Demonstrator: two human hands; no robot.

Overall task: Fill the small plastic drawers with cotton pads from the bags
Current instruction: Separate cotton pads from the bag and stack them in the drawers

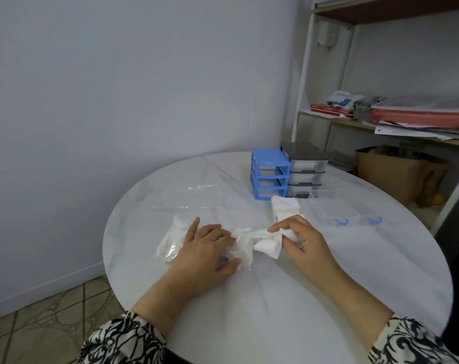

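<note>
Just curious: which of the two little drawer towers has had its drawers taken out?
The blue tower: its slots are open gaps. The grey tower beside it still shows clear drawer fronts.

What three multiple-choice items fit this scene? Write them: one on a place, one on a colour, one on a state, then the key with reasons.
1. Where do the two clear drawers with blue handles lie?
A. On the table, to the right of the right hand
B. Inside the blue drawer frame
C. On the shelf

2. What colour is the drawer frame with its slots open and no drawers in them?
A. Grey
B. Blue
C. Red

3. What is the right hand doing?
A. Resting flat on the table
B. Pulling a drawer handle
C. Pinching cotton pads at the mouth of a bag

Key: 1 A, they sit on the marble table past the right hand. 2 B, the blue frame shows open slots; the grey unit beside it keeps most drawers. 3 C, the fingers curl round white pads while the left hand holds the bag.
</note>
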